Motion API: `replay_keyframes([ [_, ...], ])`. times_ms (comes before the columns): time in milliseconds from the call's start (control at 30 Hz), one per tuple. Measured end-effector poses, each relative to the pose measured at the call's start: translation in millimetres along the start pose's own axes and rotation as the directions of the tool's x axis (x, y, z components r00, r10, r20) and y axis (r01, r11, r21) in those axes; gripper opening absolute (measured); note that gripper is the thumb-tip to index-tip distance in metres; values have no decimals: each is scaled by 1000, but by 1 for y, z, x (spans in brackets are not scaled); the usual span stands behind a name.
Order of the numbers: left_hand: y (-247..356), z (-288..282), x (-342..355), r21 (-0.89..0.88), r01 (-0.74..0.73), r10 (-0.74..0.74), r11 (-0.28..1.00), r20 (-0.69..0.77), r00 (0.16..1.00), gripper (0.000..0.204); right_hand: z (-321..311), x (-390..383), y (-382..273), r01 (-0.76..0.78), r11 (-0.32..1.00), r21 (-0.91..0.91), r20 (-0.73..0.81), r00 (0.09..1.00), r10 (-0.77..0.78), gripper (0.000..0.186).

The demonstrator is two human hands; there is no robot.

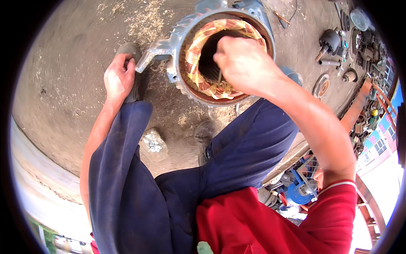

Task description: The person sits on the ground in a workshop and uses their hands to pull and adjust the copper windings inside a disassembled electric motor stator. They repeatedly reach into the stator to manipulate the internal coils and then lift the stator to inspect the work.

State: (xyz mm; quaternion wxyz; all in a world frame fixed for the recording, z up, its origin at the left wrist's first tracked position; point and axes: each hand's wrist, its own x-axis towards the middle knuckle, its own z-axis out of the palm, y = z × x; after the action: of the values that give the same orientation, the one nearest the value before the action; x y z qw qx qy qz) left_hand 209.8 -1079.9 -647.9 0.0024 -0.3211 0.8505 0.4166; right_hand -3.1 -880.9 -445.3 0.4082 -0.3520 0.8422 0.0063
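Bends over a grey, finned motor housing [179,55], set on the floor [80,80] just beyond the knees with its open end facing up. Reaches with the right hand [243,61] into the mouth of the housing, across the ring of copper wire [193,55] bound with yellow tape inside. Curls the right fingers inward over the dark hollow; cannot tell, with the fingertips turned down and hidden, whether closed on anything. Holds the left hand [119,78] low over the left shoe [130,48], just beside the tip of the bracket [158,51] jutting from the housing's left side. Bends the left fingers too, thumb near forefinger; cannot tell whether gripping or merely resting there. Wears dark blue trousers [249,139] and a red shirt [253,220]. Has a pale block [154,146] on the floor between the legs. Shows, well to the right of the housing, a round disc [322,86], a short tube [329,62] and a dark machine part [330,40], all lying apart on the floor.
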Motion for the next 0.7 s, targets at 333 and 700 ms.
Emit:
replay_keyframes([
  [333,5,-7,0,8,10,-10,1000,2,1000,18,15,-16,-4,21,1000,-21,-75,997,-23,23],
  [700,4,-6,1,0,-5,5,1000,-1,1000,18,-3,-15,-1,17,1000,-12,-51,999,-17,19],
])
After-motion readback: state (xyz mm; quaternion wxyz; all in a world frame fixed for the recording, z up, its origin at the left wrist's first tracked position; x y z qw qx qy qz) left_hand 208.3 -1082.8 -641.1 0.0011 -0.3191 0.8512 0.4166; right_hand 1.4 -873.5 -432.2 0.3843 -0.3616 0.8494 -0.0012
